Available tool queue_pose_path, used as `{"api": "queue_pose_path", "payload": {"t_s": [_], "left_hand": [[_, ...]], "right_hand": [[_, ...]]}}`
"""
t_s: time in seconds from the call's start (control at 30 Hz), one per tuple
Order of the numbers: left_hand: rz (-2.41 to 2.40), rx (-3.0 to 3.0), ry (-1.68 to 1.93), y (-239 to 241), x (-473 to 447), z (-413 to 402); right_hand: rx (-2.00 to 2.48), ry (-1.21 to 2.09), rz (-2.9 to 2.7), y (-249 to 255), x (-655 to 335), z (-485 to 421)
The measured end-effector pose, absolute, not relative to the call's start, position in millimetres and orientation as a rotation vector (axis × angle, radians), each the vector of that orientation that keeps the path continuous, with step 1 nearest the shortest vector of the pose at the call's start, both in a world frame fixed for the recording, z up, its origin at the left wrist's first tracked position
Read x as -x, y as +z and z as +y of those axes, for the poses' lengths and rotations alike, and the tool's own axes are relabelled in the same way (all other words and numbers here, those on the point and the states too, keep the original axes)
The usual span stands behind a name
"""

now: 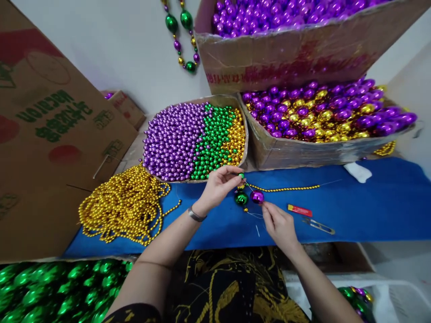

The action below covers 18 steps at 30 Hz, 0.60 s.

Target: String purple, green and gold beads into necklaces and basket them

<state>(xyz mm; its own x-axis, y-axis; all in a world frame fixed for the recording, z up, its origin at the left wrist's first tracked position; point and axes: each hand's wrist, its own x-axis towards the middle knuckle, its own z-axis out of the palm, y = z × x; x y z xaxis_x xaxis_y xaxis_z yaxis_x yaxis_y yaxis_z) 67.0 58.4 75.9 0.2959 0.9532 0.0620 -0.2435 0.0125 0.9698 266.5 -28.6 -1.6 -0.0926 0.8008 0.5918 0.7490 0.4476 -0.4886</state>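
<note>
Blue cloth (377,202) covers the worktable, which backs onto a plain white wall (128,45). Near its middle, the person's left hand (218,186) is bent inward, thumb and forefinger pressed together on a thin pale thread (254,214) beside a small shiny green bead (241,176). At its right, the right hand (279,224) has its fingertips closed on the lower edge of a glossy purple ball (257,196), seemingly to steady it while the thread is kept straight. Just left of that ball hangs a glossy green ball (241,198).

A red lighter with a yellow end (301,210) and slim metal snips (319,225) lie right of the right hand, presumably for quick reach. Open cardboard boxes of beads stand along the far side; the left one (247,139) groups purple, green and gold side by side, likely to make picking simple. A heap of gold bead strings (117,206) sits at the left, and a purple, green and gold bead necklace (171,24) hangs against the wall.
</note>
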Motion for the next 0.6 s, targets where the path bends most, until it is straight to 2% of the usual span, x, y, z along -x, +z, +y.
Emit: {"api": "queue_pose_path", "payload": {"t_s": [0.13, 0.27, 0.43, 0.53, 0.6], "left_hand": [[0.658, -1.409, 1.07, 96.1, -95.2, 72.6], [0.571, -1.874, 1.158, 129.1, -165.0, 140.9], [0.685, -2.691, 0.809, 141.7, -265.3, 237.4], [0.821, -2.887, 0.587, 137.0, -288.5, 254.7], [0.823, -2.859, 0.659, 136.8, -283.1, 249.7]], "right_hand": [[1.373, 0.108, -1.732, 0.8, -276.9, -27.0], [1.438, 0.069, -1.629, 1.3, -290.1, -26.5], [1.497, 0.052, -1.598, -1.4, -302.2, -29.6], [1.532, 0.048, -1.579, -4.2, -306.8, -31.4], [1.55, 0.061, -1.579, -4.8, -308.8, -32.3]]}}
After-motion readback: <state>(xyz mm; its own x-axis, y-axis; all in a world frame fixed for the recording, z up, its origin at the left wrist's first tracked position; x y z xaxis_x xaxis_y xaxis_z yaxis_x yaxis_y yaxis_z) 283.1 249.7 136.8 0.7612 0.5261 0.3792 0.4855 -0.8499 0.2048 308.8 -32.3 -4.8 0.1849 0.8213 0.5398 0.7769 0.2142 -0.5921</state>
